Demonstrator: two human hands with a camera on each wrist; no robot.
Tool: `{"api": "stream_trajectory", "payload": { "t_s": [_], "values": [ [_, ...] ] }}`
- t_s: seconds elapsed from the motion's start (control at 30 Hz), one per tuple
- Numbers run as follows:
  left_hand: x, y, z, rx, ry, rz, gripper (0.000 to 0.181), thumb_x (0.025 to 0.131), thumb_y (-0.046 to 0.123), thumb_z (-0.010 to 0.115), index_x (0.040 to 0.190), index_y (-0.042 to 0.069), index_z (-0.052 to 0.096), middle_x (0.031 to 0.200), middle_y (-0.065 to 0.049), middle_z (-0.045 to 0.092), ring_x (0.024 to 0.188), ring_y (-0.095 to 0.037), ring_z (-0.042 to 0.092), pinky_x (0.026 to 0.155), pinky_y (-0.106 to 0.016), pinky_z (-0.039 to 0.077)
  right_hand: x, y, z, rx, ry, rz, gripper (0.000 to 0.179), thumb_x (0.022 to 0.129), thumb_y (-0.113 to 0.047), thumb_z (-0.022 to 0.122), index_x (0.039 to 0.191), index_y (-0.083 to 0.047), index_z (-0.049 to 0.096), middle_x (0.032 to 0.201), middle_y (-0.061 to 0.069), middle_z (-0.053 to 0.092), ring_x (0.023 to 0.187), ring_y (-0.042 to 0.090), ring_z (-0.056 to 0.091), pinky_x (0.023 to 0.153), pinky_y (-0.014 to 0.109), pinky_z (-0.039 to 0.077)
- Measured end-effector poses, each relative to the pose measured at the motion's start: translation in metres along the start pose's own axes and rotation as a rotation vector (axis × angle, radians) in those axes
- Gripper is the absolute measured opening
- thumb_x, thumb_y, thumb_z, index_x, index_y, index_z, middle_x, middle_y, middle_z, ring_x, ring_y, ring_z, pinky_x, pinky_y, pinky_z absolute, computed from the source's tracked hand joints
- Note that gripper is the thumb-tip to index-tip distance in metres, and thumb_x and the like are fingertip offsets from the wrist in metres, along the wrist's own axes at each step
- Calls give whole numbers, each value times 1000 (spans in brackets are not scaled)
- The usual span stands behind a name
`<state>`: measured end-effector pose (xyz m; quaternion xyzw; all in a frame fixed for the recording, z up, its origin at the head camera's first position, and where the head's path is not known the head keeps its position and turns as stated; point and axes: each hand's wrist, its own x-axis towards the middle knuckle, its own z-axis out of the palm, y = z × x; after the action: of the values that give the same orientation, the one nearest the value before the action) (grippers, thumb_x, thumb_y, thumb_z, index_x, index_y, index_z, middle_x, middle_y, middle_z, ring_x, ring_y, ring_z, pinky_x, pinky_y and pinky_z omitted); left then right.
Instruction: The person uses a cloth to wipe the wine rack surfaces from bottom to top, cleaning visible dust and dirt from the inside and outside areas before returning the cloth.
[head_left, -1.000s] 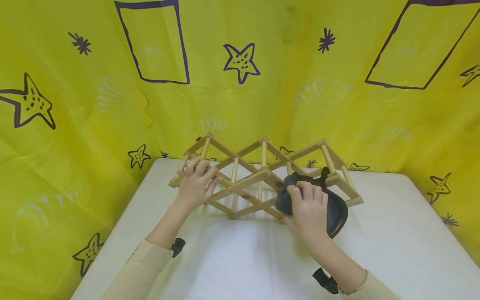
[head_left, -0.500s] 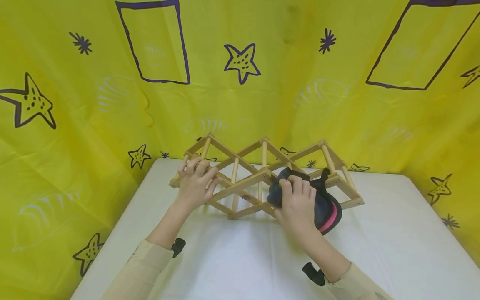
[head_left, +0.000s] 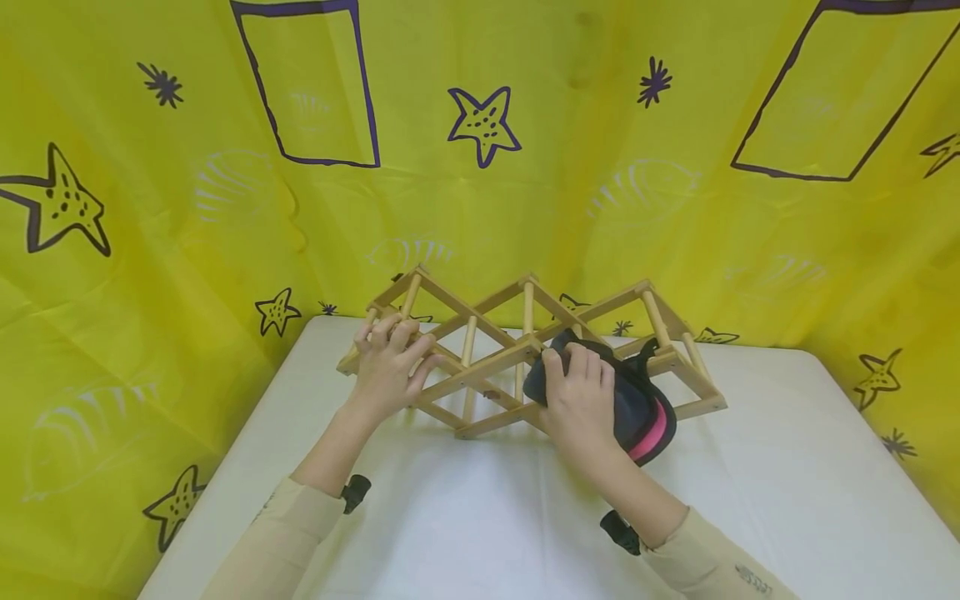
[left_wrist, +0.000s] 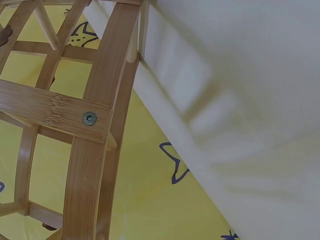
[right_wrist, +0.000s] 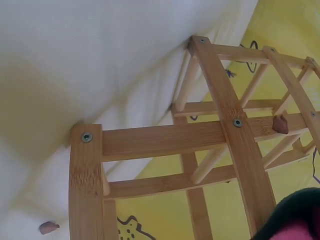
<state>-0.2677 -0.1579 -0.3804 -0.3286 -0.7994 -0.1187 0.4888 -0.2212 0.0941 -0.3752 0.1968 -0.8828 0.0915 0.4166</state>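
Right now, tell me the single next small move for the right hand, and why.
Probably ease the dark, pink-edged item down onto the wooden rack: the right hand holds it across the rack's right half in the head view, contact unclear, while the left hand grips the left end.

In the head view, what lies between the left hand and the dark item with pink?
In the head view, the middle part of the wooden rack lies between the left hand and the dark item.
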Motion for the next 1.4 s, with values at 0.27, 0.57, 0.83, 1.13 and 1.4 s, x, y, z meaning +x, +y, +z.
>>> {"api": "stream_trajectory", "payload": {
  "t_s": [0.27, 0.57, 0.83, 1.13, 1.4],
  "values": [
    [-1, 0, 0, 14, -15, -11, 34, 96, 40, 39, 85, 12, 56, 97, -8, 43, 103, -31, 32, 85, -54, 15, -5, 7, 5, 43, 113, -54, 69, 39, 0, 83, 97, -2, 46, 89, 23, 50, 70, 36, 48, 62, 43, 39],
    [-1, 0, 0, 29, -14, -7, 33, 96, 39, 39, 86, 13, 56, 98, -7, 42, 102, -30, 32, 84, -52, 15, -19, 16, 5, 1, 107, -213, 62, 42, -2, 84, 93, -5, 50, 86, 22, 50, 69, 35, 49, 57, 42, 40],
    [-2, 0, 1, 36, -14, -3, 34, 96, 40, 39, 86, 12, 55, 98, -8, 41, 102, -31, 31, 82, -52, 16, -28, 18, 7, -21, 115, -256, 34, 61, 5, 66, 91, -4, 52, 85, 20, 51, 69, 33, 50, 55, 40, 40],
    [-1, -1, 1, 23, -5, -3, 34, 96, 40, 40, 85, 12, 55, 96, -8, 41, 102, -31, 32, 84, -53, 15, -13, -1, 7, 103, 129, -191, 62, 40, 5, 79, 95, -5, 50, 88, 21, 50, 74, 35, 50, 60, 41, 40],
    [0, -1, 0, 19, -9, -3, 34, 96, 40, 39, 86, 12, 55, 97, -8, 42, 102, -31, 33, 83, -53, 16, -16, -2, 8, 55, 63, -173, 55, 46, 7, 72, 95, -6, 50, 89, 20, 49, 76, 35, 49, 63, 42, 41]
  ]
}}
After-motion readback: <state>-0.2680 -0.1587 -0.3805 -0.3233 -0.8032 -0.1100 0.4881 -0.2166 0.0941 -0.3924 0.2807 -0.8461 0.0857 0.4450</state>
